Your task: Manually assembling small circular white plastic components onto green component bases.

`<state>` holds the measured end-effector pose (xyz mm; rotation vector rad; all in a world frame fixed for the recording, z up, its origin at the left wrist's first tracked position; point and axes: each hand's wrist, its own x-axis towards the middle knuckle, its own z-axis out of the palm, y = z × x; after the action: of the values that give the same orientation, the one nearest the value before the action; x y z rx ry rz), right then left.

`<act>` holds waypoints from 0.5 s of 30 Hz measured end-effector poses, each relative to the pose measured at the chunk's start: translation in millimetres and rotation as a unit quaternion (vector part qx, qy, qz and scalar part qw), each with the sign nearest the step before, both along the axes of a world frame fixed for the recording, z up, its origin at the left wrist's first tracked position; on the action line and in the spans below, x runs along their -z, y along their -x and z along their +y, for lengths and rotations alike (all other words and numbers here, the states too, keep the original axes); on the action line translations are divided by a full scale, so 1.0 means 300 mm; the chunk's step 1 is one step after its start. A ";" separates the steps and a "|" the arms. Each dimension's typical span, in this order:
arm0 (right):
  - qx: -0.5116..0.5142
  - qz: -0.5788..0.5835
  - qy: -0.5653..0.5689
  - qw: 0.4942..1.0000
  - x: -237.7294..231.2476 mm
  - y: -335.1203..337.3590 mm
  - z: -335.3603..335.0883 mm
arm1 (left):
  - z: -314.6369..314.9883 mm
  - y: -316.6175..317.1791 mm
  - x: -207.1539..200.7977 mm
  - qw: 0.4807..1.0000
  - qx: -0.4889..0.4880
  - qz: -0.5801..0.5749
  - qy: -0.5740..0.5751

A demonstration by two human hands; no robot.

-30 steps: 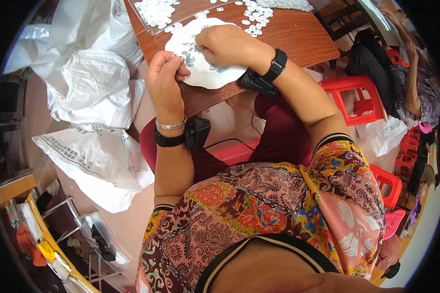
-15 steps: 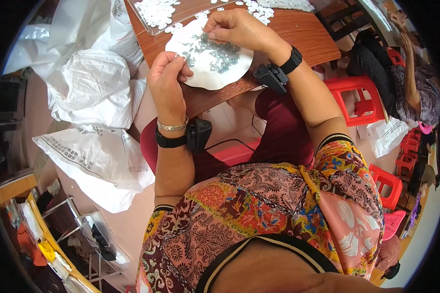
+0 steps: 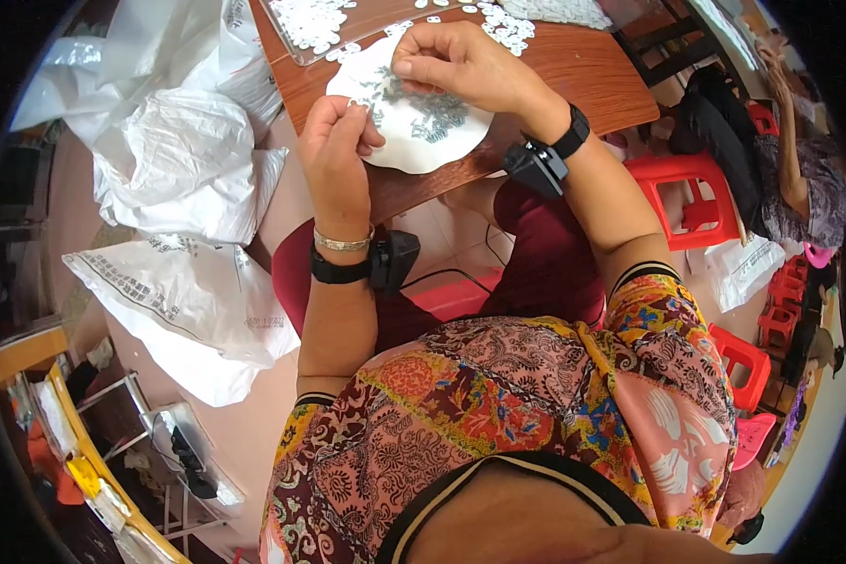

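A white round sheet or shallow dish with a wavy rim (image 3: 406, 162) lies at the table's near edge. Many small grey metal-looking pieces (image 3: 434, 122) are scattered over it. At the left side of its rim, my left hand (image 3: 338, 155) is closed in a pinch, and a small white piece (image 3: 352, 102) shows at its fingertips. My right hand (image 3: 465, 70) hovers over the far side of the grey pieces, thumb and forefinger pressed together; anything between them is too small to make out. Both wrists wear black bands with a boxy device.
A clear tray (image 3: 301, 56) of small white plastic pieces (image 3: 312, 23) stands at the table's far left, with more loose pieces beside it. White sacks (image 3: 174, 164) sit on the floor to the left. Red stools (image 3: 681, 197) and another person (image 3: 799, 169) are at the right.
My right hand has lifted slightly off the grey pieces and shifted a little right. My left hand has also shifted slightly right, still pinched. The whole view has moved a little.
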<state>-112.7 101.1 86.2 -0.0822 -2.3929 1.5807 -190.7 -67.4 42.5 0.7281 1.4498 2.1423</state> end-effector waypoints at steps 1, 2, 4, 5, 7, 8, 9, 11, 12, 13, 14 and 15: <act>-0.003 0.001 0.000 1.000 -0.010 -0.003 -0.018 | 0.002 -0.004 -0.001 1.000 0.000 -0.006 -0.002; -0.009 0.004 0.010 1.000 -0.018 -0.007 -0.034 | 0.002 -0.009 -0.003 1.000 -0.003 -0.006 -0.002; -0.017 0.008 0.020 1.000 -0.024 -0.009 -0.044 | 0.003 -0.019 -0.006 1.000 -0.013 0.015 0.007; -0.019 0.003 0.005 1.000 -0.023 -0.013 -0.044 | 0.006 -0.021 -0.005 1.000 -0.014 0.015 0.006; -0.023 -0.001 -0.010 1.000 -0.022 -0.014 -0.046 | 0.009 -0.024 -0.002 1.000 -0.008 0.009 -0.002; -0.024 0.003 -0.010 1.000 -0.022 -0.013 -0.049 | 0.008 -0.025 -0.002 1.000 -0.010 0.009 -0.002; -0.024 0.007 -0.010 1.000 -0.021 -0.012 -0.051 | 0.006 -0.025 -0.002 1.000 -0.008 0.014 0.003; -0.023 0.003 -0.014 1.000 -0.019 -0.014 -0.051 | 0.008 -0.027 0.001 1.000 -0.007 0.019 0.005; -0.021 -0.001 -0.018 1.000 -0.017 -0.014 -0.052 | 0.011 -0.027 0.005 1.000 -0.003 0.024 0.005; -0.023 -0.001 -0.018 1.000 -0.017 -0.013 -0.054 | 0.011 -0.028 0.006 1.000 -0.001 0.028 0.005; -0.023 -0.002 -0.009 1.000 -0.016 -0.011 -0.057 | 0.010 -0.029 0.005 1.000 -0.003 0.028 0.004; -0.023 -0.002 0.001 1.000 -0.016 -0.011 -0.059 | 0.010 -0.030 0.003 0.999 -0.005 0.032 0.012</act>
<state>-109.5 83.3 91.0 -0.0313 -2.4129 1.6058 -181.9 -64.5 41.6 0.7887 1.5114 2.1232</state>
